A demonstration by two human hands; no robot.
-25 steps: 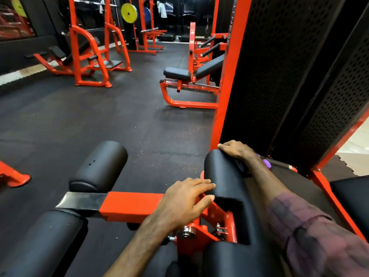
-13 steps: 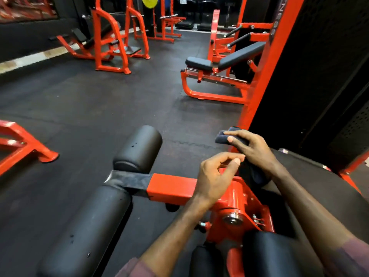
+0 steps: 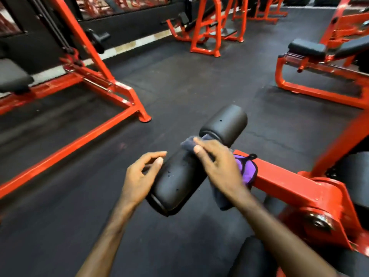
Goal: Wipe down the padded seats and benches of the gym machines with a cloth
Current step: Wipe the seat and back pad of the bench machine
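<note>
Two black roller pads sat end to end on one red arm point(image 3: 283, 178) of the machine, above the dark rubber floor point(image 3: 179, 92). The near roller pad point(image 3: 175, 182) lay under both hands, and the far roller pad point(image 3: 225, 124) stood just beyond it. The right hand point(image 3: 221, 168) pressed the cloth point(image 3: 188, 143) flat against the top of the near pad, fingers stretched out straight over it rather than clenched. Grey fabric showed past the fingertips, a purple part bunched against the red arm beside the wrist, and a grey tail hung down below the hand. The left hand point(image 3: 139, 176) was at the pad's left side, thumb and fingers loosely curved and spread, grasping nothing; whether the thumb touched the pad I could not tell. A bench point(image 3: 307, 48) with a red frame stood well apart at the far right.
</note>
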